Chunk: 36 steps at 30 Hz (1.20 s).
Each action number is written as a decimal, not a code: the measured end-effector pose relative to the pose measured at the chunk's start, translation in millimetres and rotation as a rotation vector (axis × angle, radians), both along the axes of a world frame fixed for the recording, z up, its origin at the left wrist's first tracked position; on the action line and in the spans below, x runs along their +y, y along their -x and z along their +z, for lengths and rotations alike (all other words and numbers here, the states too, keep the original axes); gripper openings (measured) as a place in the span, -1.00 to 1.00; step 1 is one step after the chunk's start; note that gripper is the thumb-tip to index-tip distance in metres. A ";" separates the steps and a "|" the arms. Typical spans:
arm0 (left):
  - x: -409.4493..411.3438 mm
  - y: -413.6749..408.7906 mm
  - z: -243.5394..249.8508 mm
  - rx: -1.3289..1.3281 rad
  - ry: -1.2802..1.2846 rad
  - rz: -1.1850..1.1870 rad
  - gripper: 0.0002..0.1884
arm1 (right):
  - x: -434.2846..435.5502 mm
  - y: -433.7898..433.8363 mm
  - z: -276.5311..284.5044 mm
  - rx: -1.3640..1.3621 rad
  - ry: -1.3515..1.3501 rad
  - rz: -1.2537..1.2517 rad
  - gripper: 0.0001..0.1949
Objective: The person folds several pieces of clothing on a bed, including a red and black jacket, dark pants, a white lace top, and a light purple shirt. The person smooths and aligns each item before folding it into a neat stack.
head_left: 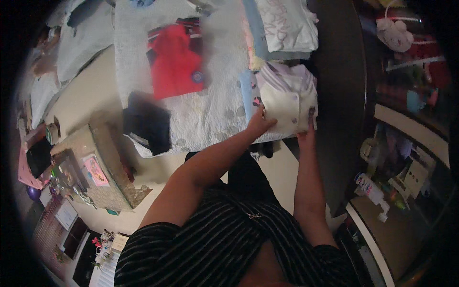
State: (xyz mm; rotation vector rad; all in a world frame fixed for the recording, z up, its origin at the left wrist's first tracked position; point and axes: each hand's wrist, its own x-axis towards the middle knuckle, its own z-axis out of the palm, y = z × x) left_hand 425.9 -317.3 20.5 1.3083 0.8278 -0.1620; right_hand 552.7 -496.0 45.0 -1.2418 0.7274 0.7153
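Note:
A folded cream-white jacket [281,98] with a striped collar and snap buttons lies at the right front corner of the bed. My left hand [263,122] holds its near left edge, thumb on top and some fingers hidden beneath. At the near right corner, my right hand [307,131] grips the jacket beside a small dark emblem; part of that hand is hidden by the cloth. Light-blue fabric with pink and black spots [248,91] shows along the jacket's left side. Just beyond it sits a stack of folded clothes with a white lettered garment [288,27] on top.
A red garment [175,64] and a folded black garment [148,123] lie on the white quilted bed [218,104]. Dark furniture [337,89] borders the bed's right side. A cloth-covered table [107,168] stands to the left. A white pump bottle [371,190] is on the right.

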 end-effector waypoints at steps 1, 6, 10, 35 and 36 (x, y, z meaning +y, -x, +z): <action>-0.8 -0.1 9.2 0.035 -0.036 -0.073 -0.23 | -16.2 -3.5 -10.3 0.059 0.217 0.072 -0.51; 11.5 38.5 -16.2 0.135 -0.108 -0.201 -0.29 | -24.0 8.4 -15.9 -0.799 0.863 0.466 -0.49; 57.6 87.7 -34.2 0.114 -0.123 -0.145 -0.47 | 33.0 18.9 25.2 -1.253 1.092 0.997 -0.49; 352.5 238.9 -73.0 0.287 -0.184 0.561 -0.36 | 82.4 275.1 52.3 -0.372 0.451 1.144 -0.59; 358.9 229.9 -84.3 0.312 -0.237 0.543 -0.29 | 83.1 277.4 49.5 -0.370 0.422 1.142 -0.59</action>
